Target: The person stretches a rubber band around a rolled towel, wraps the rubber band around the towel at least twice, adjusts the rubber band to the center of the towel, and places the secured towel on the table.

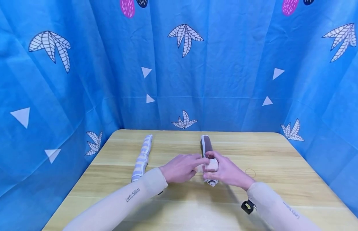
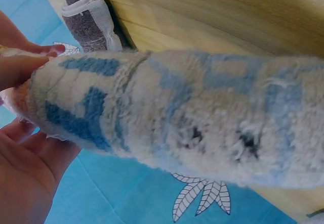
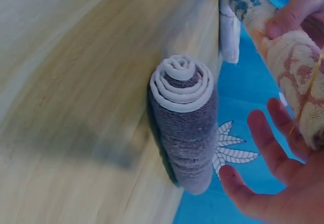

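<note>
A patterned rolled towel [image 2: 152,107], white with blue shapes at one part and pinkish ones [image 3: 293,62] at another, is held up between both hands. My left hand [image 1: 180,168] grips it around its middle, thumb [image 3: 283,21] pressing on the cloth. My right hand [image 1: 226,170] curves thumb and index finger around the near end of the roll; its other fingers [image 3: 258,128] are spread beside it. A thin yellow rubber band [image 3: 309,92] runs along that end, near the right hand. Below the hands lies a brown rolled towel [image 1: 207,144] with a white spiral end [image 3: 182,82].
To the left, a striped lilac and white roll [image 1: 142,157] lies lengthwise on the wooden table [image 1: 283,192]. Another thin rubber band [image 1: 250,173] rests on the table by the right wrist. A blue curtain [image 1: 225,64] surrounds the back and sides.
</note>
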The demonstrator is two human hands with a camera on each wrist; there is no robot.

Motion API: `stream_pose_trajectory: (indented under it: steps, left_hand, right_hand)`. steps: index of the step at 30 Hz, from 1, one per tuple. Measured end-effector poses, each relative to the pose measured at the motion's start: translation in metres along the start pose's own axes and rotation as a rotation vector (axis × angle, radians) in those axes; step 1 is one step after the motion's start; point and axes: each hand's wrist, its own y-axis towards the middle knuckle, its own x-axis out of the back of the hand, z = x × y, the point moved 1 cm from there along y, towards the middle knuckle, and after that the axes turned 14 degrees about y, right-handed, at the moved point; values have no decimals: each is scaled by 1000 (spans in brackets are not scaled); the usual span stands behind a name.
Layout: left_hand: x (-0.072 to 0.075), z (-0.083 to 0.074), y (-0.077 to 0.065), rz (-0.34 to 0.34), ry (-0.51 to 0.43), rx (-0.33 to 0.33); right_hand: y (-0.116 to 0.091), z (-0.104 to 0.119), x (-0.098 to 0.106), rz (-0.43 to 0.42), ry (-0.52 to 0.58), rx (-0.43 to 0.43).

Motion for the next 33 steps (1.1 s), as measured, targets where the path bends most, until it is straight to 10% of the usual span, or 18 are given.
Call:
stream_pose_trajectory:
  steps: [7,20,28,33]
  left_hand:
    - [-1,11,-3,-19,-204,117]
    - [4,30,-6,-103,-678,491]
    - [9,25,-8,-211,-896,582]
    - [16,5,-12,-200,-973,539]
  right_hand:
    - [-7,-2,-1,-76,-116,88]
    - [-11,10,-1,-282,61,284]
    - [-2,12,-3,34,72,-70]
    - [13,4,-2,-40,25,-233]
